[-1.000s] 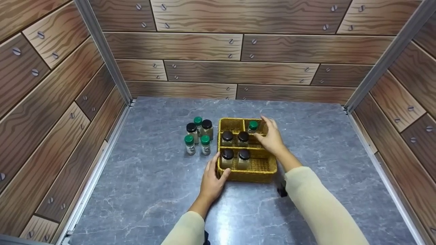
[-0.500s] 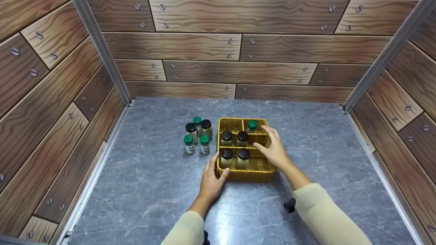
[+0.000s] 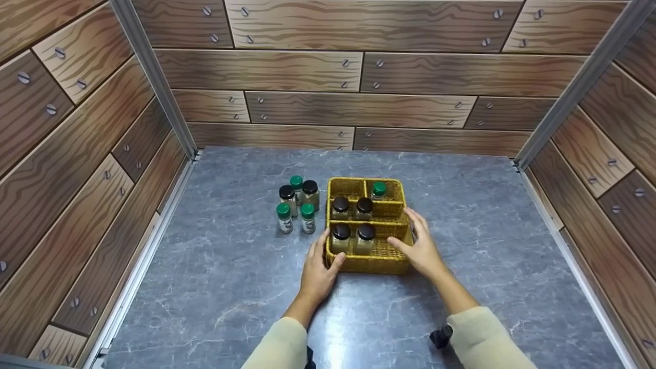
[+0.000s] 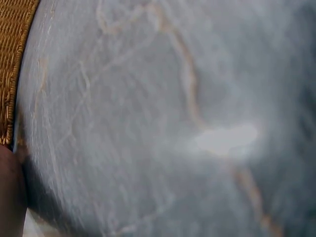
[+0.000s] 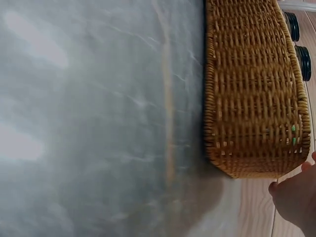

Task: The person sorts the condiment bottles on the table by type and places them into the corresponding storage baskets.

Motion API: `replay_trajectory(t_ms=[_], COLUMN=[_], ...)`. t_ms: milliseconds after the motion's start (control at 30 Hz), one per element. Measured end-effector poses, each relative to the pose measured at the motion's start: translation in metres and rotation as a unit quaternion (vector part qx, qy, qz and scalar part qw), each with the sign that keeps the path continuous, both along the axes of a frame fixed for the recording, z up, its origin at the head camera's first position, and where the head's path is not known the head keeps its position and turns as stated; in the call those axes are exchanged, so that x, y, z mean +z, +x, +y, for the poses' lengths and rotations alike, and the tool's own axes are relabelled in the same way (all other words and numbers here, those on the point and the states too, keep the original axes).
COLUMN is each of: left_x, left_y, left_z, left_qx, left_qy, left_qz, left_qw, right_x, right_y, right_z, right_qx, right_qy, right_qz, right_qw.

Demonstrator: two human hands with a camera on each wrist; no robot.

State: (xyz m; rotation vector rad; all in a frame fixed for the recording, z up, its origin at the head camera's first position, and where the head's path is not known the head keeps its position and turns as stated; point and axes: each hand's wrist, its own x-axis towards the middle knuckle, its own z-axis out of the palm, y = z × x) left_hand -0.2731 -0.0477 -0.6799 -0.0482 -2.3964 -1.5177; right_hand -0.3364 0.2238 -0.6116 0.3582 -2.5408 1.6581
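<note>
1. Hidden, left to right: the rear green-capped bottle (image 3: 296, 183) stands largely behind the left black-capped bottle (image 3: 288, 200) and the right black-capped bottle (image 3: 310, 196). Print on the front green-capped bottles (image 3: 308, 220) is too small to read.
2. Left wrist view: blurred; a strip of the yellow-brown woven basket (image 3: 376, 264) and a sliver of the left hand (image 3: 316, 274). Right wrist view: the right hand (image 3: 424, 253) is cut off at the lower right; the basket rim partly covers two black lids (image 5: 303, 63).
3. Surface: grey marbled tabletop (image 3: 220, 287), near edge out of frame, glare on its near half.
4. Room: plank-and-screw-patterned walls (image 3: 287, 72) on left, back and right; metal posts (image 3: 154, 77) at the far-left and far-right corners.
5. The five loose bottles stand upright together, left of the basket, toward the far edge.
6. Basket: about midway between the left and right edges. Far-right compartment: a green-capped jar (image 3: 378, 191). Middle compartment: two black-capped jars (image 3: 341, 208) toward its left end. Near compartment: two more black-topped jars (image 3: 365, 240), also leftward.
7. Left hand: fingers extended along the basket's left wall, thumb at its near-left corner. Right hand: thumb and fingers wide apart at the right rim, thumb above the near compartment; contact cannot be told.
</note>
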Motion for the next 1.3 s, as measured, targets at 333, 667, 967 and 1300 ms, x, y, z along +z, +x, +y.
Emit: replay_trajectory(t_ms=[333, 667, 967, 1300], left_x=[0.001, 0.0, 0.001, 0.004], left_y=[0.003, 0.0, 0.002, 0.004], left_z=[0.0, 0.002, 0.003, 0.003], left_qx=[-0.002, -0.003, 0.003, 0.002], left_qy=[-0.003, 0.001, 0.007, 0.021], left_qz=[-0.009, -0.003, -0.013, -0.015], left_qw=[1.0, 1.0, 0.9999, 0.9997], right_x=[-0.023, -0.028, -0.041, -0.045], right_y=[0.018, 0.019, 0.022, 0.025], right_z=[0.0, -0.002, -0.001, -0.001], right_qx=[0.004, -0.006, 0.024, 0.028], right_qy=[-0.005, -0.071, -0.199, -0.23], right_qz=[-0.006, -0.059, -0.112, -0.133], right_qw=[1.0, 0.996, 0.973, 0.964])
